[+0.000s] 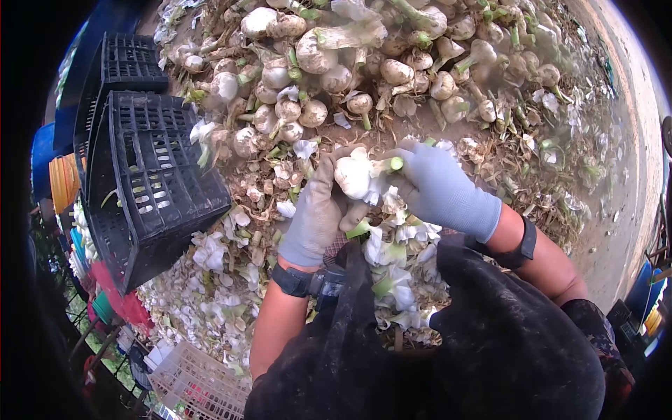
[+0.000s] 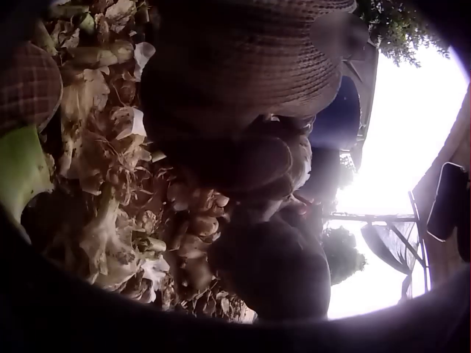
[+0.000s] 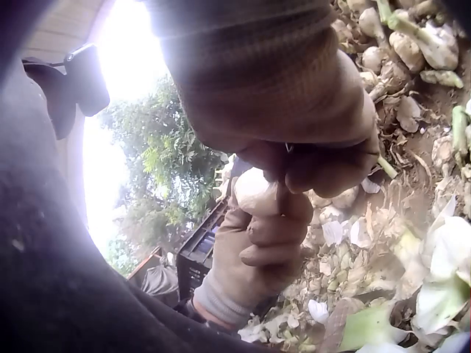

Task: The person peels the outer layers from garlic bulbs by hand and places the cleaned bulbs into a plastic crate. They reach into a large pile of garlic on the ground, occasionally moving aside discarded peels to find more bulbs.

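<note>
head view shows a person's gloved left hand (image 1: 315, 217) holding a white garlic bulb (image 1: 353, 176) with fingers and thumb around it. the gloved right hand (image 1: 451, 185), fingers curled, pinches the bulb at its stem end, where the green cut tip shows. beyond both hands lies a heap of unpeeled garlic (image 1: 316, 56); a black crate (image 1: 171, 222) sits to the left, and pale peels (image 1: 399, 287) lie below the hands.

Garlic bulb (image 1: 352, 176) showing plump, mostly bright white, faintly smudged. Lying on its side in mid-air, over ground, between gloved left hand (image 1: 313, 213) and gloved right hand (image 1: 448, 187). Left fingers cradling round end. Short, thick stem (image 1: 384, 166) pointing toward right hand, ending in pale green cut face. Thin white skin (image 1: 374, 190) hanging below stem.
</note>
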A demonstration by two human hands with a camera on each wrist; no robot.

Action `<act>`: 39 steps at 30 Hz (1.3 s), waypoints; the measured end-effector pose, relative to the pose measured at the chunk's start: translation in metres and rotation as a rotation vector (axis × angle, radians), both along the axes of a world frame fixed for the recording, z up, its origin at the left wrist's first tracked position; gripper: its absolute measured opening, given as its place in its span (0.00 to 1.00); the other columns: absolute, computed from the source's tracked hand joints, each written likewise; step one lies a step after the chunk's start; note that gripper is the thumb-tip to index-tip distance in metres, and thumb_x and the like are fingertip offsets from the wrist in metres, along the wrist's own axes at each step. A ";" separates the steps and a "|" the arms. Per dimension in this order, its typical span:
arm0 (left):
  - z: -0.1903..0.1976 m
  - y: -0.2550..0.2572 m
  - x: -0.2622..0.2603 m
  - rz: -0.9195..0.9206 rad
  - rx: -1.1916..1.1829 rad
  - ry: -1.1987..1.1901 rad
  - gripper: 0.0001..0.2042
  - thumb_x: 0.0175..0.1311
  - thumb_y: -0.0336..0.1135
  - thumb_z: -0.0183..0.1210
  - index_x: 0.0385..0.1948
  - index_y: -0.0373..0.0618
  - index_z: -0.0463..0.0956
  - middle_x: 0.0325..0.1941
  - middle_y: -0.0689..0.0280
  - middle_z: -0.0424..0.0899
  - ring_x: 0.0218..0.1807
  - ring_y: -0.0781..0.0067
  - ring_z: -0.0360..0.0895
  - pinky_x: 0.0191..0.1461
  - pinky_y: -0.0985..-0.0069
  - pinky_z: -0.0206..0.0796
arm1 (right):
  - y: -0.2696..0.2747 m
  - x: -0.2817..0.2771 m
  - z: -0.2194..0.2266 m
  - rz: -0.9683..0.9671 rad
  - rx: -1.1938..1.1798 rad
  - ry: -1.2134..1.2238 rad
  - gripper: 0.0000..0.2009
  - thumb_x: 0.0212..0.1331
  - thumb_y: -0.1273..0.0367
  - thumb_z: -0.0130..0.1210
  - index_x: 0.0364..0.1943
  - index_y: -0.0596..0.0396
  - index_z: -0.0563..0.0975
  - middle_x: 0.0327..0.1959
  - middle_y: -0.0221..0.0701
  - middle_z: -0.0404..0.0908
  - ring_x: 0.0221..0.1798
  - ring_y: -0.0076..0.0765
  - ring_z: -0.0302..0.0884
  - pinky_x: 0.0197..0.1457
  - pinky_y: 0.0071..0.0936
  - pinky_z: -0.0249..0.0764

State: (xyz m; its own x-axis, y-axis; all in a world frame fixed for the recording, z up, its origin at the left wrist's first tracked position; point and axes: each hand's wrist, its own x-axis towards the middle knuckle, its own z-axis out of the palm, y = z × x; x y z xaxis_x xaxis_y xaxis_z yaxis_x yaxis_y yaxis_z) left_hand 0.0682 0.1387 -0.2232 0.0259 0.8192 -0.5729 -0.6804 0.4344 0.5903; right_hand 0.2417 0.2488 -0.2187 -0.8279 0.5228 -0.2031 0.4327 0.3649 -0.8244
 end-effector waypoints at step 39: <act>0.001 -0.011 -0.026 0.405 0.030 -0.005 0.15 0.70 0.44 0.49 0.47 0.44 0.72 0.52 0.60 0.78 0.55 0.60 0.77 0.59 0.61 0.72 | -0.037 0.040 0.012 0.832 -0.433 -0.387 0.14 0.55 0.58 0.54 0.38 0.51 0.79 0.33 0.39 0.81 0.40 0.48 0.81 0.41 0.40 0.75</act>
State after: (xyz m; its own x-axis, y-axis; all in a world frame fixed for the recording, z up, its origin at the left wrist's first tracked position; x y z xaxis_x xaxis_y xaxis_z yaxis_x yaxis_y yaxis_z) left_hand 0.0418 0.1273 -0.2221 -0.2995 0.7802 -0.5491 -0.7957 0.1132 0.5950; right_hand 0.2817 0.2114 -0.2067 -0.7325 -0.3721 -0.5701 0.4429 0.3754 -0.8142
